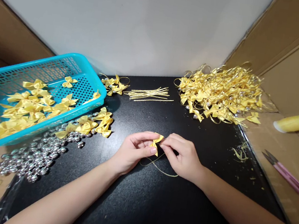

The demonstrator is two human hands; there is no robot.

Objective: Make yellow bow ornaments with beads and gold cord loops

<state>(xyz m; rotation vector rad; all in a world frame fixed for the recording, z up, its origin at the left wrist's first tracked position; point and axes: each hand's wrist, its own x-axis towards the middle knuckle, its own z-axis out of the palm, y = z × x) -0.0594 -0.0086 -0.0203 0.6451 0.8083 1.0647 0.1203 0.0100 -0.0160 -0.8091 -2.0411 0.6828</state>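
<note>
At the center of the frame, I have a yellow ribbon bow (157, 140) pinched between the thumb and index finger of my left hand (135, 147), above a black tabletop (125, 201). The fingertips of my right hand (183, 155) are drawn together at the bow's right edge; I cannot tell what, if anything, they grip. A thin cord (166, 172) loops beneath both hands. At left, more bows lie in a turquoise basket (99, 82), with silver beads (40, 158) scattered beside it. Gold strips (150, 94) lie at upper center, while a heap of beaded bows (221, 94) fills the upper right, above pink-handled snips (290, 178) at the right edge.
</note>
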